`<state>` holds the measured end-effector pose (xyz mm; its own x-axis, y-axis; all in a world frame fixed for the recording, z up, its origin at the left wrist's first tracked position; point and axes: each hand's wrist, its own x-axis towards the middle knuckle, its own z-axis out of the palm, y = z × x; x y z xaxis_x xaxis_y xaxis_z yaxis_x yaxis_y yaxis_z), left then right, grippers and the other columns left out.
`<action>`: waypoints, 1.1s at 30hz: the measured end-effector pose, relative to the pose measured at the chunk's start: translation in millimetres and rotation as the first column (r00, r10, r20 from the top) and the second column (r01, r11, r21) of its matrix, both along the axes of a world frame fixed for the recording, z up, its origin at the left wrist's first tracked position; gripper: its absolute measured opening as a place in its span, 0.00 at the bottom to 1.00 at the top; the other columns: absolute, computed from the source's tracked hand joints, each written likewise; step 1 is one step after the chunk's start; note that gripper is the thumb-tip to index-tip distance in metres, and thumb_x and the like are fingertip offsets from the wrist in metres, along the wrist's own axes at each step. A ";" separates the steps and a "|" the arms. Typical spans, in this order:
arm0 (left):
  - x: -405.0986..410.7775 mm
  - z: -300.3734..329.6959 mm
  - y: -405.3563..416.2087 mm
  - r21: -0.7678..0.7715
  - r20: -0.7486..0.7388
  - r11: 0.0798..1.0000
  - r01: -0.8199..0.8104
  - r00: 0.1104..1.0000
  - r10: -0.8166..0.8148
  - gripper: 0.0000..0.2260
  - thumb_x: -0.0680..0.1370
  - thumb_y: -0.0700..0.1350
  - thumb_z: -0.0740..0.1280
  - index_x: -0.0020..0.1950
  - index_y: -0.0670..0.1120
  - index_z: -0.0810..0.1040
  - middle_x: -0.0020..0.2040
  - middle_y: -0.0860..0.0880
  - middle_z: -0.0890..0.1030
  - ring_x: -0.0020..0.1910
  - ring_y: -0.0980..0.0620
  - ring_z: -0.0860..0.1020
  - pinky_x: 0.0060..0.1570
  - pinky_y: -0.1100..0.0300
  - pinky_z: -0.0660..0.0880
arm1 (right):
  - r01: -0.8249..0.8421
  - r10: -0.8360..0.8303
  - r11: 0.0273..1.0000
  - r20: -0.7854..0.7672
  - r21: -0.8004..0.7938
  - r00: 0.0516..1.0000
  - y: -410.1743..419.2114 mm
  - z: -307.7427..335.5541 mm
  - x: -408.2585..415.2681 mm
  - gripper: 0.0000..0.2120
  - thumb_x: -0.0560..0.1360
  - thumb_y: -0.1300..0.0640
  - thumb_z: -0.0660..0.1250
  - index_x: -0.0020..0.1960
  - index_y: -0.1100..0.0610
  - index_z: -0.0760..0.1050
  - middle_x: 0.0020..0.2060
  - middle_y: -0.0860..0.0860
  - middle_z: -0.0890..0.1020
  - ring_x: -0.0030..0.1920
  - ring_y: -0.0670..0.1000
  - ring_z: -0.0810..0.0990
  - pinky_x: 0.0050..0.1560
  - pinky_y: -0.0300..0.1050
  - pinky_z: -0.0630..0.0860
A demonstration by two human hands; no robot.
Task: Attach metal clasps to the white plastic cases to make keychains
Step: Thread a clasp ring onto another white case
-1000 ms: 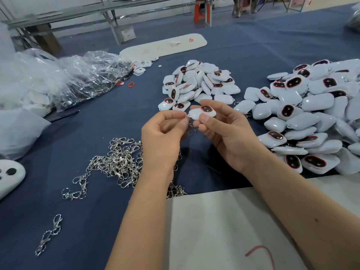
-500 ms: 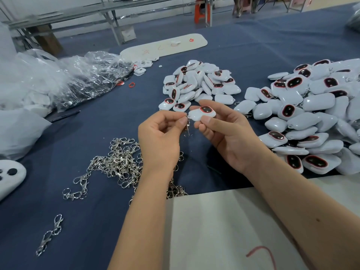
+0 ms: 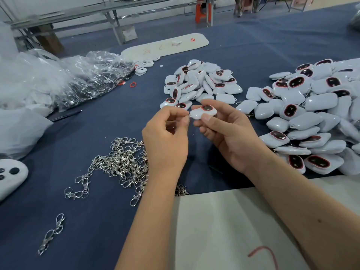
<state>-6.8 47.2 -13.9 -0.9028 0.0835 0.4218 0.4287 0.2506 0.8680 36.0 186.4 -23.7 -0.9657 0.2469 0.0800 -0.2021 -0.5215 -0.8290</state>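
Blue-clothed counter (image 3: 101, 129) under two heaps of white cases: smaller heap (image 3: 200, 82) beyond the hands, larger heap (image 3: 311, 114) at right; tangle of metal clasps (image 3: 120, 162) lower left, two loose clasps (image 3: 51, 233) nearer; one white case (image 3: 203, 113) pinched in right hand (image 3: 229, 137), touching left hand (image 3: 165, 141) fingertips, pinched on something too small to identify.

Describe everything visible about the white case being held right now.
The white case is a small rounded, glossy plastic shell with a dark oval window rimmed in red on top. It is held above the blue cloth, roughly level, pinched by the right hand. The left hand pinches something small and metallic at its left end.
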 end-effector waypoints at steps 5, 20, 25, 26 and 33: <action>2.9 1.2 5.0 0.307 0.352 0.944 0.122 0.907 -0.232 0.11 0.74 0.41 0.77 0.55 0.45 0.81 0.47 0.44 0.87 0.45 0.49 0.84 0.52 0.50 0.82 | -0.020 0.019 0.996 -0.008 -0.082 1.000 3.9 0.1 -1.4 0.22 0.72 0.65 0.71 0.67 0.60 0.77 0.47 0.54 0.86 0.43 0.50 0.85 0.40 0.39 0.80; 2.1 5.2 5.2 0.490 0.318 0.870 0.052 0.919 -0.234 0.07 0.81 0.33 0.68 0.46 0.42 0.81 0.35 0.48 0.83 0.38 0.52 0.82 0.44 0.62 0.81 | -0.040 0.040 0.999 0.001 -0.030 0.999 1.7 -1.5 -2.7 0.18 0.72 0.60 0.73 0.62 0.58 0.80 0.45 0.52 0.87 0.45 0.48 0.87 0.36 0.37 0.78; 2.0 5.2 3.8 0.500 0.293 0.864 0.053 0.929 -0.227 0.07 0.78 0.32 0.70 0.45 0.43 0.82 0.35 0.46 0.83 0.34 0.52 0.80 0.42 0.61 0.80 | -0.025 0.025 0.999 0.018 -0.029 1.000 1.8 -1.0 -3.4 0.19 0.71 0.60 0.74 0.62 0.58 0.81 0.50 0.54 0.87 0.47 0.49 0.86 0.37 0.37 0.79; 1.7 5.0 3.7 0.489 0.283 0.870 0.056 0.934 -0.219 0.08 0.78 0.31 0.70 0.44 0.43 0.82 0.35 0.46 0.83 0.34 0.52 0.81 0.42 0.60 0.80 | -0.024 0.025 0.999 0.019 -0.035 1.000 1.9 -1.0 -3.5 0.19 0.71 0.60 0.74 0.61 0.58 0.81 0.51 0.55 0.87 0.47 0.49 0.86 0.37 0.37 0.79; -2.6 1.5 -0.4 0.222 0.124 0.974 0.052 0.989 -0.081 0.10 0.77 0.33 0.71 0.43 0.47 0.83 0.37 0.47 0.84 0.36 0.52 0.83 0.41 0.60 0.79 | -0.003 0.002 0.998 -0.007 -0.069 1.000 0.6 -1.8 -3.6 0.17 0.70 0.63 0.74 0.58 0.60 0.81 0.52 0.60 0.86 0.47 0.53 0.86 0.46 0.38 0.80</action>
